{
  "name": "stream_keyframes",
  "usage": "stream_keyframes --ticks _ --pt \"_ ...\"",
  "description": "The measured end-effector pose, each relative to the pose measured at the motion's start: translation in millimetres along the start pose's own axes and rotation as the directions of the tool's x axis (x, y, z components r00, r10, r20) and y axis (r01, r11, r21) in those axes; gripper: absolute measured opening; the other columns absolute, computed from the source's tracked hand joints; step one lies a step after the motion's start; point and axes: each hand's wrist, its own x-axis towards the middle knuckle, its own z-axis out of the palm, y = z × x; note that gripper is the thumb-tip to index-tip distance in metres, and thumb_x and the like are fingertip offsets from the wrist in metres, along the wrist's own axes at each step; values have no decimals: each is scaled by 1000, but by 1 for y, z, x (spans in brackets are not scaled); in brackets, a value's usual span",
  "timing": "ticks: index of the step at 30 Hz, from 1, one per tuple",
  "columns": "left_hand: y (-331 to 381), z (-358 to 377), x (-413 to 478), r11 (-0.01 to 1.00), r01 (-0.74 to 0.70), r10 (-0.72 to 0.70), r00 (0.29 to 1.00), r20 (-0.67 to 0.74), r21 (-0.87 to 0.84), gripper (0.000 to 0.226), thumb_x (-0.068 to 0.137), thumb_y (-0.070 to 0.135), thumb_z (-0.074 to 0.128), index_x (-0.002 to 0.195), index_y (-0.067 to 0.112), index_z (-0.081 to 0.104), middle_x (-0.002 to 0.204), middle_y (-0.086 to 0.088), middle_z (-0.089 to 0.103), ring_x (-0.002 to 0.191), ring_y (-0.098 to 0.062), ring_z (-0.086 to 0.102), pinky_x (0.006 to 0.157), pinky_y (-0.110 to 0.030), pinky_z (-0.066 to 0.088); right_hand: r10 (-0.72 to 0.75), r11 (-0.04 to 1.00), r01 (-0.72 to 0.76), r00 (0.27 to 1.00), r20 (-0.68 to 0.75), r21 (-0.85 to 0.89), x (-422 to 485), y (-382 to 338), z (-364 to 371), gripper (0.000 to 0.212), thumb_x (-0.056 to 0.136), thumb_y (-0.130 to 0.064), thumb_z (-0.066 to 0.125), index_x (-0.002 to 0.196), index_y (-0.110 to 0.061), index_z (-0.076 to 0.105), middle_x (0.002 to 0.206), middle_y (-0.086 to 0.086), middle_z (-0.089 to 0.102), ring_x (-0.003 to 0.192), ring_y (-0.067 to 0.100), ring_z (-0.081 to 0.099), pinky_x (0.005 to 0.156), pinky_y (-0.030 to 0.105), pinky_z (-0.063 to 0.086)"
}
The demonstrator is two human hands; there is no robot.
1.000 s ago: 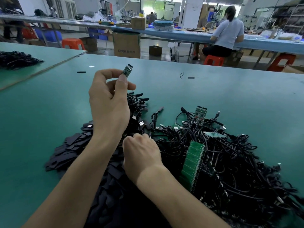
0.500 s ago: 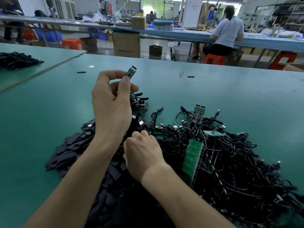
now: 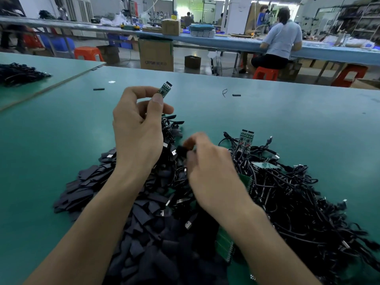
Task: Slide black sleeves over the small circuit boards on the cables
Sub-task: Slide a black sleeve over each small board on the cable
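One small circuit board [image 3: 165,89] pinched between thumb and forefinger of left hand [image 3: 137,128], jutting beyond the fingertips. Blurred right hand [image 3: 209,167], fingers curled, clamping black sleeve [image 3: 182,150] at its fingertips.

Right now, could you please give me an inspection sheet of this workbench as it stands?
Surface: green table, with a seam to a neighbouring table on the left.
Job's things: circuit board raised above the table; black sleeves heaped at near left; bare boards standing up out of the cables; green board panel partly buried.
Clutter: loose black pieces and a wire scrap farther out.
Hands: left hand pinches the circuit board; right hand, blurred, pinches what looks like a black sleeve.
Cables: tangled cable pile on the right; second pile on the neighbouring table.
Surroundings: seated person at a far bench, cardboard box, orange stools.
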Motion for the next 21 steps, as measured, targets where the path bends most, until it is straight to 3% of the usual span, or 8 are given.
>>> stream_keyframes --ticks 2,3,5,7,9,12,15,21 --pt "-1 1 0 1000 4 -4 1000 29 5 10 102 21 55 96 27 60 78 12 75 35 0 39 40 -9 29 12 999 -9 997 -79 46 0 6 -13 25 103 -13 45 119 -23 61 101 -6 67 73 -1 57 67 14 45" --pt "-1 2 -1 1000 8 -8 999 53 13 10 102 21 56 95 27 61 77 12 75 37 2 43 41 -8 30 12 998 -5 993 -115 60 0 10 -20 26 102 -15 47 121 -24 63 105 -10 68 82 -2 59 76 13 46" --pt "-2 3 -2 999 13 -18 993 116 42 12 100 22 60 93 30 64 76 14 75 48 7 55 46 -9 38 3 995 17 980 -201 99 -1 17 -33 24 99 -18 58 118 -27 69 104 -16 70 92 -2 62 89 19 50" --pt "-4 4 -4 998 20 -31 982 188 59 13 98 23 64 91 33 68 77 13 75 65 0 68 60 -26 55 7 991 28 964 -265 129 -1 25 -44 24 92 -24 70 116 -30 72 100 -20 71 87 -4 64 88 23 54" --pt "-6 4 -5 998 27 -41 967 251 60 15 95 24 69 90 37 73 78 11 76 80 -15 73 77 -36 58 12 985 43 950 -311 170 0 32 -54 28 87 -27 76 113 -33 72 98 -22 71 83 -3 66 83 24 56" --pt "-6 4 -6 996 26 -51 942 331 80 16 91 25 74 88 41 76 79 13 75 78 -25 70 67 -25 54 14 968 78 932 -362 240 1 38 -62 29 85 -25 78 108 -39 70 90 -23 73 76 -2 67 73 17 54" --pt "-4 4 -8 995 54 -85 906 414 86 11 89 25 75 89 36 75 78 13 76 77 -27 72 62 -29 57 -5 954 113 932 -364 277 1 40 -63 29 84 -24 78 105 -42 69 96 -32 70 79 -4 69 73 10 53" --pt "0 6 -12 996 66 -85 882 464 58 7 87 26 76 93 26 72 75 11 76 58 -3 67 57 -11 50 -41 934 160 936 -349 320 2 43 -60 29 85 -20 76 99 -43 68 94 -29 72 80 -2 72 77 12 54"
